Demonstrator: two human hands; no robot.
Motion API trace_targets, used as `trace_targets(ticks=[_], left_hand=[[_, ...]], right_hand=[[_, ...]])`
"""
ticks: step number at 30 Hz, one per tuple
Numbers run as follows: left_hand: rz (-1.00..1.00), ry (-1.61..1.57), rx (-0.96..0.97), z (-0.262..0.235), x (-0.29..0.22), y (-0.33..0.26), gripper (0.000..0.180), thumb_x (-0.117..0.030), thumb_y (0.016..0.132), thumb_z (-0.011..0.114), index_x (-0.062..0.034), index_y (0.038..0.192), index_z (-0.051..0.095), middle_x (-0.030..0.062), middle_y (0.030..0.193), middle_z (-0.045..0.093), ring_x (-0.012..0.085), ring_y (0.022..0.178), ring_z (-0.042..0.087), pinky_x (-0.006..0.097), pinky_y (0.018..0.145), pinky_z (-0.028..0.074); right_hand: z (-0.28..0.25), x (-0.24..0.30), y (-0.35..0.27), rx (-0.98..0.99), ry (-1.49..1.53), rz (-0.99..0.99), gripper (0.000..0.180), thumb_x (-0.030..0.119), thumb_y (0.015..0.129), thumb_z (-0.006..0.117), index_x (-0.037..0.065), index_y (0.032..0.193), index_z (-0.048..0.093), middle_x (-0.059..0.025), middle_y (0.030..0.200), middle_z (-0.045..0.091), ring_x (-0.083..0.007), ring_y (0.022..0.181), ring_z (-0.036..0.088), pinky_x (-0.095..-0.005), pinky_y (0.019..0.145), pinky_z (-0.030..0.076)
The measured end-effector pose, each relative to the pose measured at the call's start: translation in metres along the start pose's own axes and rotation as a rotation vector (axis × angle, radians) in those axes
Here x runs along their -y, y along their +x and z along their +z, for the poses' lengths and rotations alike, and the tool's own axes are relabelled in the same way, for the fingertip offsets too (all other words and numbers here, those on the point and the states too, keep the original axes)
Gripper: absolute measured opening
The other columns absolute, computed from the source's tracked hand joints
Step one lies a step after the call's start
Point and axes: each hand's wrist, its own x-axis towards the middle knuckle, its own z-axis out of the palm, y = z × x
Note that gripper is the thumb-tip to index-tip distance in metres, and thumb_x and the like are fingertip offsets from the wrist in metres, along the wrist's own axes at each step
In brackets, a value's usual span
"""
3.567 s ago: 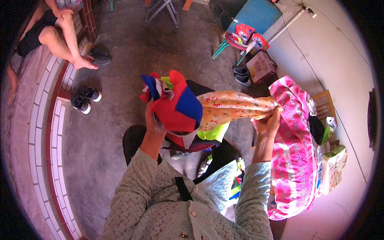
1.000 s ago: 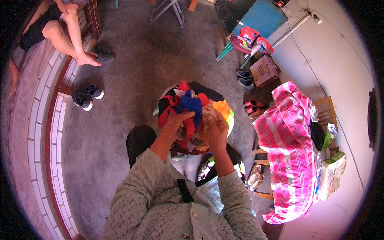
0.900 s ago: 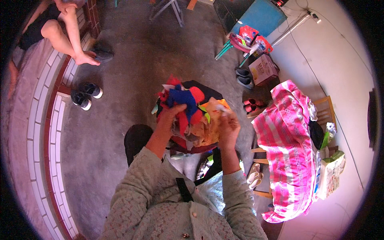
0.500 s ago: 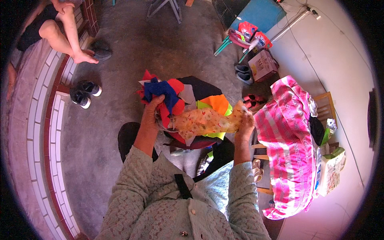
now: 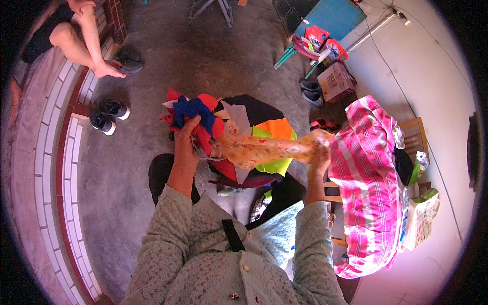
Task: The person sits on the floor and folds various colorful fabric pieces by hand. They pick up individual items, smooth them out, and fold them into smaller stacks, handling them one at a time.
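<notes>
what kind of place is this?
Likely a home porch or yard: bare concrete floor, sneakers by a tiled step, a pink plaid bag, and cloth scraps being sorted by hand.

Hands now spreading apart: a second ago close together at cloth bundle. Right hand (image 5: 320,155) pulling patterned orange cloth (image 5: 264,150) out rightward, stretching it flat. Left hand (image 5: 187,140) moving left, gripping scrap bundle (image 5: 195,114).

A cream cloth (image 5: 264,150) printed with small orange-red motifs is seen against scraps (image 5: 203,114) of red, blue, grey, black, orange and lime. The bag (image 5: 368,188) is checked pink and white. The sleeves (image 5: 168,244) are pale green lace. The floor (image 5: 203,51) is grey.
</notes>
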Motion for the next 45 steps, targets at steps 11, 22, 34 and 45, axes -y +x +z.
trace_targets(ticks=[11, 22, 34, 45], left_hand=[[0.029, -0.039, -0.083, 0.006, 0.001, -0.002, 0.028, -0.011, 0.075, 0.069, -0.0081, 0.101, 0.06, 0.0029, 0.093, 0.063, 0.0158, 0.083, 0.062, 0.031, 0.077, 0.051], [0.001, -0.04, 0.011, 0.002, 0.005, 0.001, 0.031, -0.015, 0.077, 0.068, -0.0082, 0.105, 0.059, 0.0033, 0.096, 0.064, 0.017, 0.087, 0.062, 0.031, 0.081, 0.05], [-0.001, -0.177, 0.06, 0.001, 0.004, 0.003, 0.03, -0.015, 0.079, 0.066, -0.0077, 0.106, 0.058, 0.004, 0.099, 0.064, 0.0193, 0.092, 0.062, 0.033, 0.086, 0.049], [-0.057, -0.293, 0.086, -0.003, 0.003, 0.005, 0.029, -0.015, 0.08, 0.065, -0.0076, 0.107, 0.058, 0.0063, 0.102, 0.064, 0.0208, 0.093, 0.062, 0.036, 0.088, 0.05]], right_hand=[[0.022, 0.009, -0.031, -0.11, -0.537, 0.342, 0.047, 0.026, 0.081, 0.064, 0.004, 0.12, 0.048, -0.0132, 0.109, 0.056, -0.0244, 0.1, 0.053, -0.0391, 0.083, 0.043], [0.13, 0.109, -0.137, 0.619, -0.557, -0.602, 0.047, 0.003, 0.07, 0.072, 0.007, 0.113, 0.055, -0.0131, 0.12, 0.053, -0.0312, 0.112, 0.051, -0.0395, 0.095, 0.04], [0.169, 0.091, -0.138, 0.745, -0.635, -0.421, 0.029, -0.001, 0.072, 0.063, 0.007, 0.1, 0.061, -0.0115, 0.091, 0.057, -0.0302, 0.089, 0.058, -0.0356, 0.077, 0.047], [0.144, 0.049, -0.122, 0.441, -0.34, -0.161, 0.027, 0.001, 0.074, 0.06, 0.002, 0.101, 0.06, -0.0141, 0.1, 0.063, -0.0277, 0.095, 0.06, -0.0352, 0.084, 0.046]])
